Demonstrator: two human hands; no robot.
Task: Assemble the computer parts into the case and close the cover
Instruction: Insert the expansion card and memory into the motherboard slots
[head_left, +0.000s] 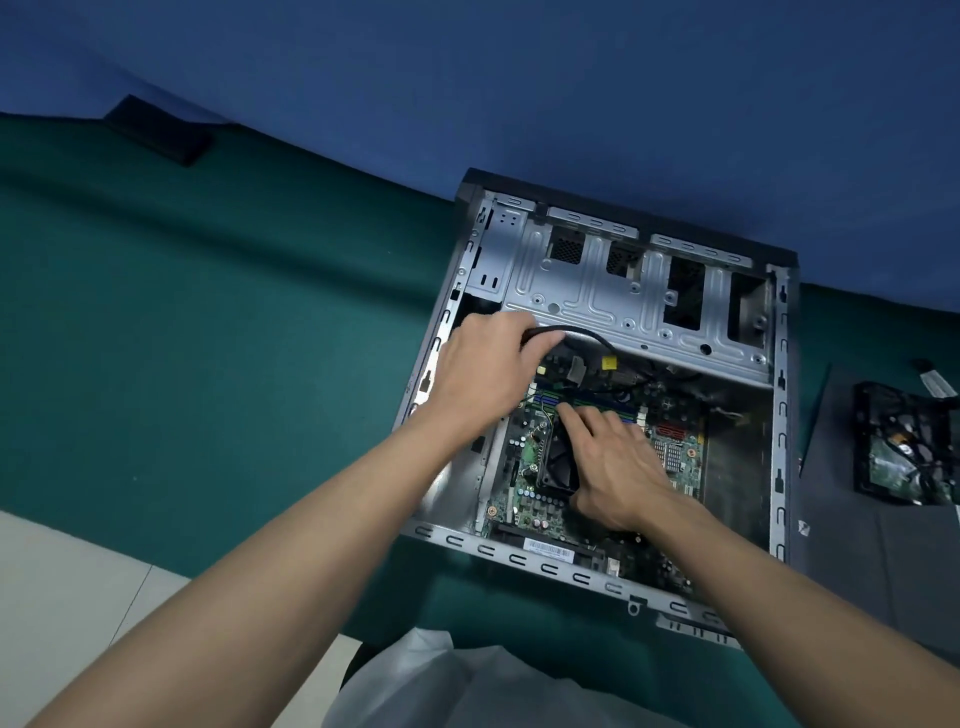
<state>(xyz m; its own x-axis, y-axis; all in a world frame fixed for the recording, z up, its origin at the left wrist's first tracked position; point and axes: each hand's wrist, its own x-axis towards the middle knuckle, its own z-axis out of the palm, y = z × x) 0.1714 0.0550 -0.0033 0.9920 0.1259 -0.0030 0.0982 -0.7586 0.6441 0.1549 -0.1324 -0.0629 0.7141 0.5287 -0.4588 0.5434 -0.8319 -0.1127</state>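
The worktop (208, 338) is being covered all over by a dark green cloth. A blue wall (467, 78) is being seen right behind it, and the far edge of the cloth is being met by that wall. A bit of pale floor (62, 571) is being shown at the near left corner.

The case (519, 558) is being laid flat on the cloth, open side up, with its far end close to the wall. The board (680, 457) is being held inside it.

A black cable (592, 335) is being gripped by the left hand (483, 374), with the fingers curled tight round it, over the far edge of the board. The right hand (618, 467) is being rested on the board and partly on the fan (558, 462), with the fingers straight and a little apart.

A grey panel (857, 545) is being left on the cloth just right of the case, and a drive (904, 447) is being rested on top of it. A small black box (156, 130) is being left far off to the left, by the wall.
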